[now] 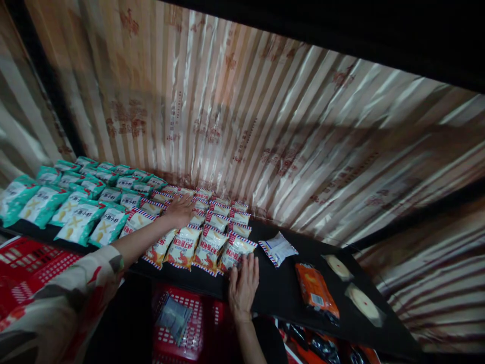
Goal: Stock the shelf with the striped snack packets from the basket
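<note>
My left hand [180, 210] reaches over the rows of white-and-orange snack packets [184, 245] and lies on those toward the back, fingers stretched out. At the front right corner of these rows my right hand [243, 284] rests with straight fingers against the nearest packet [238, 250]. Neither hand appears to grip anything. One loose packet [279, 248] lies back side up, a little to the right of the rows. Teal-and-white snack packets [80, 220] stand in several rows to the left.
The black shelf [271, 290] also holds an orange packet [316, 288] and two round pale items in clear wrap [364, 303]. Below are red baskets [199, 323], one with a clear packet [174, 316]. Striped wrinkled sheeting [227, 101] hangs behind; a dark beam [379, 40] runs overhead.
</note>
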Demonstrator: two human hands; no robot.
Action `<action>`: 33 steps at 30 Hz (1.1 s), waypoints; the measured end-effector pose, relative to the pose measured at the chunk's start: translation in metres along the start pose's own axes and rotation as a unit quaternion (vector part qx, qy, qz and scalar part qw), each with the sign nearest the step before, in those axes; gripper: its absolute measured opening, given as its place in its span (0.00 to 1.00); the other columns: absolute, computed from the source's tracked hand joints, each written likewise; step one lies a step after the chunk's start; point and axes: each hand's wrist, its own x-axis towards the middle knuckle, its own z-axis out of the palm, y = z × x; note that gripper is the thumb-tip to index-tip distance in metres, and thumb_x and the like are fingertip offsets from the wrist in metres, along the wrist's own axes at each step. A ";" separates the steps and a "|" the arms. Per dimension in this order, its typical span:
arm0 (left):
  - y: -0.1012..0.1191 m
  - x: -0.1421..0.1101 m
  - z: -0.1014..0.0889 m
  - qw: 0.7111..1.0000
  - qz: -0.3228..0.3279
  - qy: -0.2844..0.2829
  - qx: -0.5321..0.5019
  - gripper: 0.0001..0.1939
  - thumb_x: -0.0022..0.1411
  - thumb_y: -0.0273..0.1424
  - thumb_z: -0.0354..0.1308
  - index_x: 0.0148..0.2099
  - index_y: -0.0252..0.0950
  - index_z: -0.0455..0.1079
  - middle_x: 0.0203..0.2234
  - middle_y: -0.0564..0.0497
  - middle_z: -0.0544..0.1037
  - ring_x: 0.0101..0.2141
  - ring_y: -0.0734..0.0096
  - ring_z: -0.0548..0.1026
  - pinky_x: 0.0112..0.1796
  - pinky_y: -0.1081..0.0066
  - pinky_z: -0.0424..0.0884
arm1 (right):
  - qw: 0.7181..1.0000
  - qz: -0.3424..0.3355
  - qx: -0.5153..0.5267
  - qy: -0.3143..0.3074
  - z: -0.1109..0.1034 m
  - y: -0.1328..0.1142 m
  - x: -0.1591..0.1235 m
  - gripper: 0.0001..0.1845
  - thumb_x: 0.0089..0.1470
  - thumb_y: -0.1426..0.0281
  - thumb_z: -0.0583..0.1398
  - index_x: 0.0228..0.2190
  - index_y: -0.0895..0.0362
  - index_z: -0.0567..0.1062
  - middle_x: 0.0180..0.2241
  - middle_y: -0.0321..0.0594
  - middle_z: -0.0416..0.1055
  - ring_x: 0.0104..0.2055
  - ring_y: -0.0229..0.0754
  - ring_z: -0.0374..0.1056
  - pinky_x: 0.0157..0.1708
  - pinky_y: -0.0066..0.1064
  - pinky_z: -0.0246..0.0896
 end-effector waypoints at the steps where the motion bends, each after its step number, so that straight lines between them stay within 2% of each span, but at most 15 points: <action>1: -0.003 0.004 0.003 1.000 0.004 -0.028 0.002 0.23 0.64 0.38 0.40 0.55 0.38 0.66 0.55 0.45 0.67 0.58 0.57 0.59 0.56 0.49 0.46 | 1.000 0.005 0.000 0.000 0.001 0.005 0.000 0.27 0.60 0.63 0.48 0.59 0.60 0.56 0.61 0.53 0.50 0.65 0.55 0.41 0.55 0.57 0.49; 4: -0.010 0.013 0.006 0.995 0.000 -0.103 0.010 0.23 0.65 0.39 0.39 0.52 0.38 0.68 0.53 0.44 0.69 0.56 0.57 0.61 0.55 0.49 0.47 | 1.000 0.014 0.001 -0.014 0.005 0.012 0.000 0.28 0.61 0.63 0.46 0.60 0.60 0.54 0.62 0.53 0.48 0.65 0.54 0.40 0.55 0.57 0.49; 6: -0.012 0.016 0.004 0.989 -0.011 -0.149 0.015 0.24 0.65 0.41 0.38 0.53 0.38 0.68 0.55 0.44 0.66 0.57 0.57 0.59 0.55 0.49 0.47 | 0.999 0.021 0.003 -0.024 0.005 0.012 0.000 0.28 0.61 0.63 0.45 0.60 0.60 0.52 0.62 0.53 0.47 0.65 0.53 0.39 0.55 0.56 0.48; 10: -0.008 0.020 -0.005 0.979 -0.019 -0.200 0.027 0.26 0.65 0.42 0.36 0.55 0.37 0.66 0.57 0.43 0.64 0.58 0.56 0.58 0.55 0.50 0.47 | 0.999 0.028 0.006 -0.037 0.004 0.009 -0.001 0.28 0.62 0.63 0.44 0.60 0.60 0.52 0.63 0.53 0.46 0.65 0.52 0.39 0.56 0.54 0.48; 14: -0.004 0.025 -0.012 0.980 -0.029 -0.197 0.020 0.27 0.65 0.43 0.36 0.52 0.34 0.69 0.56 0.39 0.65 0.57 0.50 0.59 0.54 0.49 0.49 | 0.998 0.035 0.012 -0.049 0.004 0.010 -0.002 0.28 0.62 0.63 0.44 0.60 0.60 0.52 0.63 0.52 0.45 0.65 0.52 0.39 0.57 0.54 0.47; 17: -0.008 0.035 -0.010 0.986 -0.002 -0.165 -0.004 0.26 0.66 0.41 0.35 0.50 0.36 0.70 0.57 0.42 0.64 0.57 0.54 0.59 0.53 0.51 0.52 | 0.997 0.045 0.017 -0.056 0.004 0.012 -0.004 0.28 0.61 0.63 0.45 0.60 0.59 0.51 0.63 0.51 0.46 0.65 0.52 0.40 0.57 0.55 0.47; 19: -0.014 0.045 -0.005 0.989 0.018 -0.147 -0.023 0.24 0.67 0.39 0.33 0.53 0.39 0.67 0.58 0.45 0.63 0.58 0.56 0.57 0.54 0.50 0.49 | 0.997 0.049 0.022 -0.058 0.005 0.013 -0.004 0.28 0.61 0.63 0.45 0.61 0.59 0.51 0.63 0.51 0.45 0.65 0.52 0.40 0.57 0.54 0.48; 21: -0.019 0.055 0.001 0.986 0.013 -0.161 -0.042 0.25 0.67 0.39 0.32 0.58 0.40 0.61 0.59 0.47 0.61 0.60 0.55 0.54 0.56 0.47 0.45 | 0.997 0.052 0.027 -0.059 0.005 0.013 -0.005 0.28 0.62 0.63 0.45 0.61 0.58 0.51 0.63 0.50 0.45 0.65 0.52 0.41 0.57 0.55 0.48; 24: -0.026 0.068 0.007 0.974 -0.031 -0.216 -0.061 0.28 0.67 0.42 0.29 0.63 0.39 0.54 0.61 0.47 0.57 0.61 0.52 0.50 0.56 0.43 0.41 | 0.995 0.064 0.036 -0.068 0.004 0.013 -0.005 0.28 0.62 0.63 0.45 0.61 0.57 0.50 0.63 0.49 0.45 0.65 0.52 0.41 0.57 0.54 0.48; 26: -0.029 0.072 0.010 0.968 -0.039 -0.240 -0.059 0.28 0.67 0.42 0.29 0.62 0.40 0.56 0.61 0.47 0.57 0.60 0.50 0.53 0.56 0.44 0.42 | 0.994 0.074 0.043 -0.074 0.002 0.012 -0.005 0.28 0.61 0.63 0.45 0.61 0.56 0.50 0.63 0.49 0.44 0.64 0.52 0.43 0.56 0.53 0.49; 29: -0.034 0.072 0.013 0.968 -0.028 -0.246 -0.047 0.25 0.67 0.40 0.34 0.60 0.41 0.60 0.58 0.47 0.63 0.59 0.49 0.56 0.55 0.45 0.48 | 0.992 0.081 0.049 -0.085 0.001 0.011 -0.004 0.28 0.61 0.64 0.46 0.61 0.56 0.50 0.63 0.48 0.45 0.64 0.52 0.45 0.56 0.52 0.52; 33: -0.035 0.069 0.016 0.977 -0.023 -0.208 -0.036 0.24 0.67 0.39 0.34 0.58 0.42 0.63 0.56 0.48 0.66 0.58 0.51 0.58 0.55 0.47 0.51 | 0.992 0.079 0.054 -0.087 -0.001 0.010 -0.003 0.28 0.61 0.65 0.48 0.61 0.56 0.50 0.63 0.49 0.45 0.64 0.51 0.44 0.56 0.51 0.52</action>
